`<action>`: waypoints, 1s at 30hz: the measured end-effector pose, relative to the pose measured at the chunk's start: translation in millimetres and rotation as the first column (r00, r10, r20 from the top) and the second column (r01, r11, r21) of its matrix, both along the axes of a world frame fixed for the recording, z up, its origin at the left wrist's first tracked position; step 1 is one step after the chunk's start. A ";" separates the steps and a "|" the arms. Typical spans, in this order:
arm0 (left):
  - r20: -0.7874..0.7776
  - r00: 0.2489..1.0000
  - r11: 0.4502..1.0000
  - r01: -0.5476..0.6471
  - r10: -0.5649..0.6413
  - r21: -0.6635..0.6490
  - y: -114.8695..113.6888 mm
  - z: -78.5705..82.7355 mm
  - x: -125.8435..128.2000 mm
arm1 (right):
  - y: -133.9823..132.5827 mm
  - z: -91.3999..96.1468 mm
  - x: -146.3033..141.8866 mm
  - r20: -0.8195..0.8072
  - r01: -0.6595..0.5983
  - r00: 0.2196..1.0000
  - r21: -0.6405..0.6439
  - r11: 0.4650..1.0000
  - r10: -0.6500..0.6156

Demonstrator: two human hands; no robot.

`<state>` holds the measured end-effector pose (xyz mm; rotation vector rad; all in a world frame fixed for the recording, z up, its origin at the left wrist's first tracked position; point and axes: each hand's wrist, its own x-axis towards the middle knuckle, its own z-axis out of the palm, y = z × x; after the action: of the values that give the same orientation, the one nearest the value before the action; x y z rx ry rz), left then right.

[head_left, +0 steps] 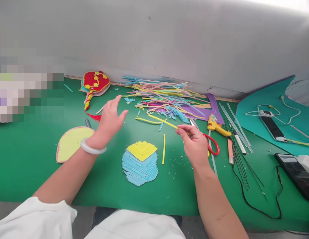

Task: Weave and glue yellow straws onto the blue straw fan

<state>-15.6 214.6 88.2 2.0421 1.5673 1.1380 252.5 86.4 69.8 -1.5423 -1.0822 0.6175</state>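
Observation:
My right hand (195, 142) pinches one end of a yellow pipe cleaner (164, 121), which points left over the table. My left hand (112, 116) is raised with its thumb and fingers apart and holds nothing; its fingertips are near the left end of a pile of coloured pipe cleaners (159, 91). Between my forearms lies a rounded piece covered in rows of blue and yellow stems (140, 164). Beside it lies a short yellow strip (164, 149). Red-handled scissors (214, 146) lie partly hidden behind my right hand.
Left are a yellow oval panel (73, 142) and a red-and-yellow fan (96, 82) with a tassel. Right are a yellow glue gun (217, 127), clear glue sticks (236, 126), a marker (239, 142), thin wires (241, 166), a black cable and phones (297, 174). A wall borders the back.

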 end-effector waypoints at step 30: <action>-0.025 0.941 0.939 0.333 -0.337 -0.087 -103.8 -27.2 -5.0 | -15.3 -4.2 -28.8 0.639 -0.221 0.766 0.159 0.962 0.070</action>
<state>-20.6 110.8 61.0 2.1807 1.1959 0.8964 223.7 71.2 65.5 -1.5008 -1.7332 0.0435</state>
